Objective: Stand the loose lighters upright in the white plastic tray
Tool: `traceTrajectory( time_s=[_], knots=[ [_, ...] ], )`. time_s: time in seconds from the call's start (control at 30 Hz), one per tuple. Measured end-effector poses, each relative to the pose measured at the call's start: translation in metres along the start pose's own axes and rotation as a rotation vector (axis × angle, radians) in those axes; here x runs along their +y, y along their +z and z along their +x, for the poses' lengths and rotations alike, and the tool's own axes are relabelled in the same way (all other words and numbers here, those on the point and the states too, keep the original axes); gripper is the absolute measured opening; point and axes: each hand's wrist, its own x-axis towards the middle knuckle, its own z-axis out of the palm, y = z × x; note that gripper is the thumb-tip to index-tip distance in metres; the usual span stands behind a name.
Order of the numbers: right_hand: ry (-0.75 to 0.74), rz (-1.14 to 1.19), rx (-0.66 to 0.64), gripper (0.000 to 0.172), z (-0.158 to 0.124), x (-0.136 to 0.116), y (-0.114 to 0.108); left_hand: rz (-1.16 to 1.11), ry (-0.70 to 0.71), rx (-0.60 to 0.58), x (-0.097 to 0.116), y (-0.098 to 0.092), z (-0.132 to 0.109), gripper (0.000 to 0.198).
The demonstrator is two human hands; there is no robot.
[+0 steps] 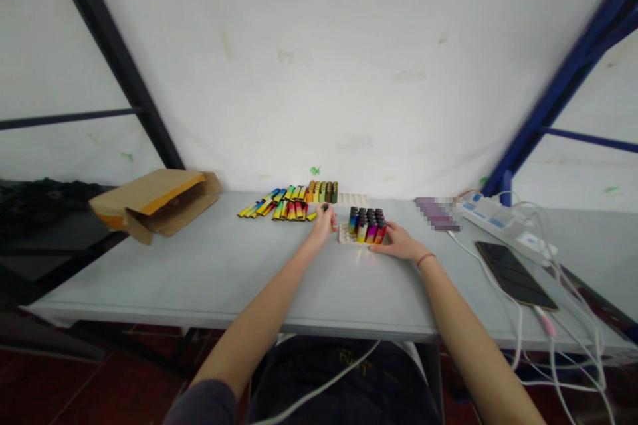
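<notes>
A white tray [345,235] near the middle of the grey table [209,272] holds several upright rainbow-coloured lighters [367,223]. My right hand [397,243] rests against the tray's right front corner, fingers curled on it. My left hand [323,222] is just left of the tray, pinched on a small lighter with a dark top. Behind it lies a loose pile of yellow, blue and red lighters [279,204], with another upright group [323,191] and a bare white tray [353,199] further back.
An open brown cardboard box [154,202] lies on its side at the table's left. At the right are a purple pack [436,212], a white power strip [498,218] with cables, and a dark phone [514,275]. Dark and blue shelf struts flank the white wall.
</notes>
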Motion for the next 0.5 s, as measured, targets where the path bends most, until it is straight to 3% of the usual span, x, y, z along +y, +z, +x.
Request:
traceTrajectory(
  time_s=[0.17, 0.37, 0.5],
  knots=[
    [-0.020, 0.023, 0.030, 0.072, 0.0001, -0.0002, 0.0006, 0.359, 0.401, -0.123, 0.0063, -0.0015, -0.0089, 0.007],
    [-0.011, 0.001, 0.027, 0.071, 0.0001, 0.0004, 0.0012, 0.497, 0.463, -0.323, 0.0046, -0.0049, -0.0107, 0.015],
    [-0.011, -0.022, 0.029, 0.076, 0.0006, 0.0009, 0.0018, 0.557, 0.504, -0.361, -0.0020, -0.0068, -0.0092, 0.018]
  ],
)
